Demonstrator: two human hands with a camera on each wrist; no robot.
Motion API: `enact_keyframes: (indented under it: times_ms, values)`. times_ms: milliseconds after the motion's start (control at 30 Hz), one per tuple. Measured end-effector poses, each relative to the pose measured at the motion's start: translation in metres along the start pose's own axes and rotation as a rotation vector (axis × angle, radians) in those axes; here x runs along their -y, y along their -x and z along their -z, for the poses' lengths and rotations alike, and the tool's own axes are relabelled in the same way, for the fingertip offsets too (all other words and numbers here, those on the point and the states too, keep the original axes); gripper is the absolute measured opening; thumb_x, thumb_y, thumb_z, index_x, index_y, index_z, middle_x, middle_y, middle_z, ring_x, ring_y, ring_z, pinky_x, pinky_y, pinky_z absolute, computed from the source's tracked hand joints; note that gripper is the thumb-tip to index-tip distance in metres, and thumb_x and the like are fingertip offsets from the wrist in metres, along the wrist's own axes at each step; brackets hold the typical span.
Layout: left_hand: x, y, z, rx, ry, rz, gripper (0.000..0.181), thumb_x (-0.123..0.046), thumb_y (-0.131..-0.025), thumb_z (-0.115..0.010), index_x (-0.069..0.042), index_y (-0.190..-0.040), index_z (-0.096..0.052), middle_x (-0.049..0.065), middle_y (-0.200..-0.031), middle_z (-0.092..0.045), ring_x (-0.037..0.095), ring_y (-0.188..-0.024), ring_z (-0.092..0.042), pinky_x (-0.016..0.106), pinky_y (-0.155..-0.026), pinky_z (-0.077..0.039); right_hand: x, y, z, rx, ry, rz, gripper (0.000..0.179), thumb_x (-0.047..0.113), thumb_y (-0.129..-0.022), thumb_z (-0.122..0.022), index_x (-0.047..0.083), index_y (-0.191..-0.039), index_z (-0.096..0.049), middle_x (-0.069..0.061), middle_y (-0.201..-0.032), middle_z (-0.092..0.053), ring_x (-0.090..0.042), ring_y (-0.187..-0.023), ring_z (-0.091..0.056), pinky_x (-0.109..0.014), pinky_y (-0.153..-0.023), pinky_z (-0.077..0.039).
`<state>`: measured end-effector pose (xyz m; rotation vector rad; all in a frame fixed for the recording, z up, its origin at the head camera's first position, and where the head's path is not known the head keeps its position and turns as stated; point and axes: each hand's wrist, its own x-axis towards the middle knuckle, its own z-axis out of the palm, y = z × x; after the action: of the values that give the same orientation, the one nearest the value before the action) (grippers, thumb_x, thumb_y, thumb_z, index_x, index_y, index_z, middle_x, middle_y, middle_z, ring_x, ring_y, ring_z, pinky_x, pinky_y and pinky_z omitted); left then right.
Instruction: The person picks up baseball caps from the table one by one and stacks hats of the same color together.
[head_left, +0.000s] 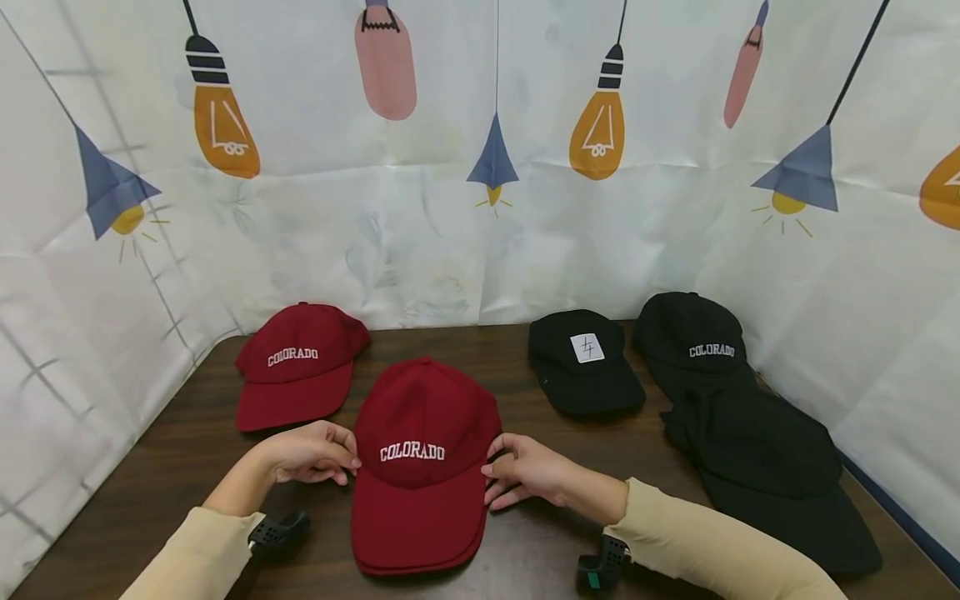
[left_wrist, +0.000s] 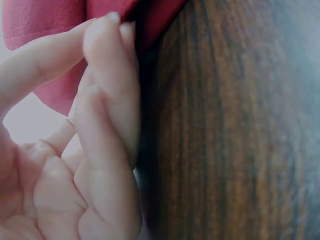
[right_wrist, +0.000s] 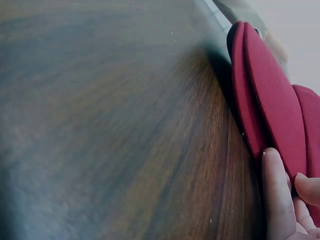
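Note:
A dark red baseball cap (head_left: 411, 521) with white COLORADO lettering lies front and centre, its brim toward me. The right wrist view shows two red brims (right_wrist: 272, 100) one over the other, so a second cap sits beneath the top one. At the left edge my left hand (head_left: 311, 454) pinches the fabric between thumb and fingers, close to where brim and crown meet. On the opposite side my right hand (head_left: 528, 471) grips the edge, with the thumb above and a finger (right_wrist: 277, 185) along the lower brim.
Another red COLORADO cap (head_left: 288, 400) sits at the back left. Toward the back right are a black cap (head_left: 573, 379) with a white label and a black COLORADO cap (head_left: 686, 333); more black cap (head_left: 780, 467) lies nearer. A printed curtain (head_left: 420, 242) borders the wooden table (head_left: 180, 467).

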<state>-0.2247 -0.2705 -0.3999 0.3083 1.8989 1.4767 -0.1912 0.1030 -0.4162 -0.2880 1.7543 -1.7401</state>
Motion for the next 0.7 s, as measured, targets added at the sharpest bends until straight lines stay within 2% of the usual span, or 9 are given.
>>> enact_keyframes:
  times_ms: [367, 567, 700]
  values:
    - [-0.003, 0.000, -0.001, -0.032, -0.035, 0.025, 0.007, -0.008, -0.095, -0.067, -0.007, -0.087, -0.068, 0.005, -0.082, -0.071, 0.005, -0.065, -0.067, 0.012, -0.057, -0.049, -0.001, -0.002, 0.003, 0.004, 0.019, -0.004, 0.014, 0.002, -0.102, -0.058, 0.002, -0.111, -0.048, -0.012, -0.088, -0.065, -0.021, -0.075, -0.073, -0.041, -0.075, -0.061]
    - [-0.004, 0.005, -0.002, -0.047, -0.042, -0.006, 0.007, -0.007, -0.096, -0.066, -0.001, -0.094, -0.069, 0.009, -0.087, -0.072, 0.007, -0.067, -0.069, 0.012, -0.058, -0.050, 0.001, 0.000, 0.013, 0.025, 0.053, 0.000, 0.018, 0.004, -0.100, -0.058, -0.001, -0.117, -0.052, -0.013, -0.092, -0.067, -0.022, -0.077, -0.073, -0.042, -0.075, -0.061]
    - [-0.005, 0.009, 0.005, -0.057, -0.037, -0.033, 0.009, -0.007, -0.098, -0.065, 0.000, -0.097, -0.069, 0.011, -0.092, -0.074, 0.009, -0.070, -0.070, 0.014, -0.061, -0.052, 0.007, 0.004, 0.023, 0.028, 0.081, 0.010, 0.023, 0.004, -0.100, -0.058, -0.004, -0.121, -0.053, -0.014, -0.093, -0.068, -0.023, -0.079, -0.072, -0.042, -0.077, -0.061]
